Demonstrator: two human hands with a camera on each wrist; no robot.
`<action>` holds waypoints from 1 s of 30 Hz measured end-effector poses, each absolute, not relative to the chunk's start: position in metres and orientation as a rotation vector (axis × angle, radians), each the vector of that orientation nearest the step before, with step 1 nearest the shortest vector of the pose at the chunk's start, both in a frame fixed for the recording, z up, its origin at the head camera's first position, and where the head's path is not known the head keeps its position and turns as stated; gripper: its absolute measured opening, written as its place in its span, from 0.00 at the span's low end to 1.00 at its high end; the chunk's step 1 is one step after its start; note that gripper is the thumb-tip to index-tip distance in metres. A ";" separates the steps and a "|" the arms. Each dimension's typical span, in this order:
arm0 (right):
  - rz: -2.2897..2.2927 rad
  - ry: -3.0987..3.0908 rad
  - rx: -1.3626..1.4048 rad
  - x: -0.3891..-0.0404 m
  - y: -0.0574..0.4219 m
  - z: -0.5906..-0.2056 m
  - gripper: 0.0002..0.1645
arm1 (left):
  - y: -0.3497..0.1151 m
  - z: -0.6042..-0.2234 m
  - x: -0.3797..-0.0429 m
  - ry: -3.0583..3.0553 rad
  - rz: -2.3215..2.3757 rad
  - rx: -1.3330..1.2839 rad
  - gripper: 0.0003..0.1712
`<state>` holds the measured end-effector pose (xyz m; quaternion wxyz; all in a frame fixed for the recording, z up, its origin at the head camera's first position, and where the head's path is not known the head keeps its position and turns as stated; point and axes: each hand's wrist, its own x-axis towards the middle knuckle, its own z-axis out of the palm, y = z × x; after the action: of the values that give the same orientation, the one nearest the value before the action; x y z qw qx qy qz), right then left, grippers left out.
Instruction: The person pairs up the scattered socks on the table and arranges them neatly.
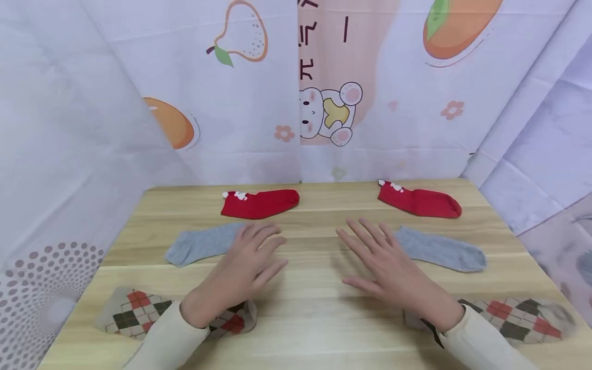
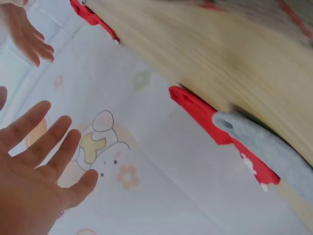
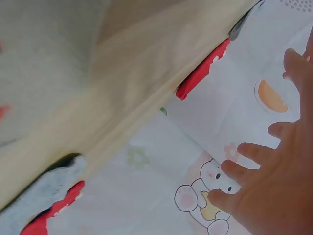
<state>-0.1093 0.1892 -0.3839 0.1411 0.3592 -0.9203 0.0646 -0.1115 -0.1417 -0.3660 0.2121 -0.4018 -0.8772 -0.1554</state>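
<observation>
Both hands hover over the wooden table with spread fingers and hold nothing. The left hand (image 1: 242, 267) overlaps the toe end of a grey sock (image 1: 201, 244) in the head view. Its wrist and sleeve hide part of an argyle sock (image 1: 136, 311). On the other side, the right hand (image 1: 386, 259) has its fingers beside a second grey sock (image 1: 444, 250). A second argyle sock (image 1: 522, 318) lies partly under the right wrist. Farther back lie two red socks, one on the left (image 1: 261, 203) and one on the right (image 1: 421, 201).
The wooden table (image 1: 305, 329) ends at the back against a white curtain (image 1: 259, 159) printed with fruit and a cartoon animal. More white cloth (image 1: 60, 169) hangs along the left side, and a pale panel (image 1: 555, 149) stands on the right.
</observation>
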 end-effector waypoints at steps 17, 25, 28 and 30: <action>0.271 -2.669 1.220 -0.140 0.162 -0.364 0.50 | -0.179 -0.367 -0.126 -2.658 -0.686 -0.978 0.18; 0.272 -2.655 1.268 -0.157 0.153 -0.363 0.51 | -0.197 -0.367 -0.154 -2.733 -0.772 -0.902 0.16; 0.322 -2.668 1.293 -0.164 0.150 -0.362 0.48 | -0.203 -0.369 -0.164 -2.741 -0.789 -0.879 0.16; 0.381 -2.651 1.325 -0.168 0.146 -0.362 0.45 | -0.207 -0.370 -0.169 -2.745 -0.779 -0.854 0.16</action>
<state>-0.1685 0.1465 -0.3617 0.0768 0.4420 -0.8846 0.1271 -0.1691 -0.2074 -0.3696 0.0813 -0.2859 -0.9186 -0.2605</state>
